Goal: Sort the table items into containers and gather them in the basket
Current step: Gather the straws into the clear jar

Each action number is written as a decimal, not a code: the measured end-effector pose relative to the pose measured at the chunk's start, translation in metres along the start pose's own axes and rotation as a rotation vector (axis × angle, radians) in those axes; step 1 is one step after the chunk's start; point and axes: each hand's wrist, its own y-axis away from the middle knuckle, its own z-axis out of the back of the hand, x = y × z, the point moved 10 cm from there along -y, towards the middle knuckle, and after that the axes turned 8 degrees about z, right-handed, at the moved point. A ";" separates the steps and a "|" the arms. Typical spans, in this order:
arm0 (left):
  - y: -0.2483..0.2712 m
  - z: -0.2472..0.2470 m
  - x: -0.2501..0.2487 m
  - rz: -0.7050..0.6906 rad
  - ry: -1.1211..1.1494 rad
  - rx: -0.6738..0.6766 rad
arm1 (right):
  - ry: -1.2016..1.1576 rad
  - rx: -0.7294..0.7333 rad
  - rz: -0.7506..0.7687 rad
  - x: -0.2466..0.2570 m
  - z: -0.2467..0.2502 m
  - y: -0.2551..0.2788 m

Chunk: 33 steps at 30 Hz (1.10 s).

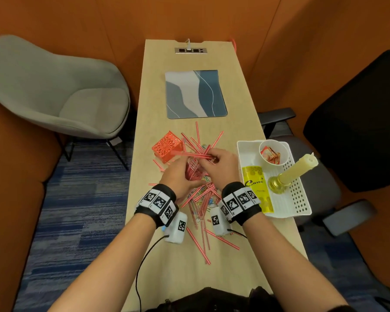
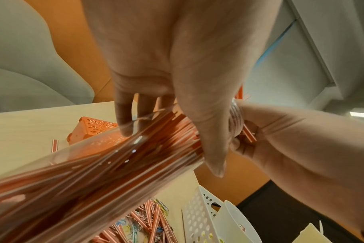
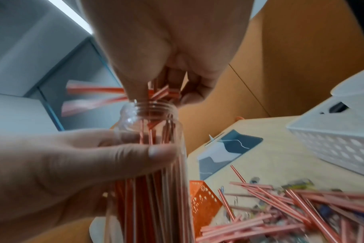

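Setting: small office meeting booth. Evidence: orange padded walls (image 1: 54,16) closing in on three sides; narrow pale wood surface (image 1: 243,109) with a built-in power and data socket panel (image 1: 191,50) at its far end; grey upholstered shell chair (image 1: 54,86) on one side, black swivel office chair (image 1: 356,122) on the other; blue striped carpet (image 1: 76,210) of the commercial kind underfoot.

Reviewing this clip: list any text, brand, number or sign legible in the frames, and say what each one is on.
"Corne": black script on the yellow packet in the white basket; last letters uncertain.
Small print under it: too small to read.
Sachets in the white cup: printing blurred, unreadable.
Wristbands: square black-and-white marker codes only, no words.
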 end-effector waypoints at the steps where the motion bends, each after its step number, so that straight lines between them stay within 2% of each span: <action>1: -0.001 -0.002 0.000 0.001 -0.014 0.004 | 0.024 -0.026 0.018 -0.004 0.000 0.002; 4: -0.006 -0.008 0.000 0.007 -0.094 0.014 | 0.046 -0.012 0.028 -0.013 -0.004 0.007; 11: -0.018 -0.020 0.002 -0.004 -0.186 0.033 | 0.088 0.166 0.094 -0.025 -0.020 0.016; 16: -0.021 -0.025 0.008 0.011 -0.166 0.056 | 0.022 0.056 0.053 -0.035 -0.001 0.013; 20: -0.020 -0.028 0.017 0.043 -0.197 0.082 | -0.096 0.135 -0.038 -0.044 -0.002 0.010; 24: -0.020 -0.027 0.018 0.032 -0.161 0.085 | 0.019 0.174 -0.019 -0.044 -0.007 0.008; 27: -0.021 -0.022 0.018 0.014 -0.141 0.065 | -0.010 0.100 0.035 -0.036 -0.002 0.009; 30: -0.022 -0.016 0.020 0.000 -0.111 0.045 | -0.132 0.011 -0.022 -0.043 0.004 0.010; 33: -0.022 -0.016 0.024 -0.002 -0.081 0.056 | -0.047 0.131 0.063 -0.037 -0.009 0.012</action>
